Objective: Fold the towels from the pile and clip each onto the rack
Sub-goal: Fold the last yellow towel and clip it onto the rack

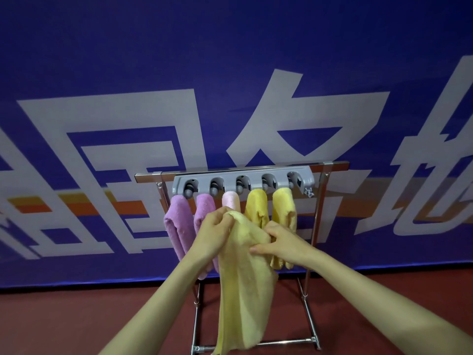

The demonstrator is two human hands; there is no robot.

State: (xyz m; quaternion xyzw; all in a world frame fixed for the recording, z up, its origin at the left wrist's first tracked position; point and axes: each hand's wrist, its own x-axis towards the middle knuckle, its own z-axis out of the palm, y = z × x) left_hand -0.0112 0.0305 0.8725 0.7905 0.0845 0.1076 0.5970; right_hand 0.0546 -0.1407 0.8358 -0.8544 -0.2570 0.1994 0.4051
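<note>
1. Five towels hang from the grey clip bar (243, 175) across the top of the rack (317, 226). From left to right they are the outer purple towel (178, 224), the inner purple towel (203, 208), the pink towel (230, 199), the inner yellow towel (256, 203) and the outer yellow towel (282, 203).
2. A sixth one, the pale yellow towel (243, 290), is held up in front of the rack. It hangs long and loose towards the red floor (76, 324), and it covers the lower part of the pink towel.
3. The left hand (215, 233) has its fingers curled round the bunched top end of the pale yellow towel, just below the clips.
4. The right hand (282, 243) grips the same towel a little lower on its right edge, with its fingers dug into the cloth.
5. The step in hand looks like folding. The cloth is not yet doubled into the narrow bundle that the hung ones show.
6. The next move probably calls for bringing the edges together to make a compact top end, then pushing that end up into a clip.
7. One doubt is that each of the five clips seems to carry a towel already, so I cannot tell where this one would go.
8. The pile is out of view, and a blue banner (230, 73) fills the background.
</note>
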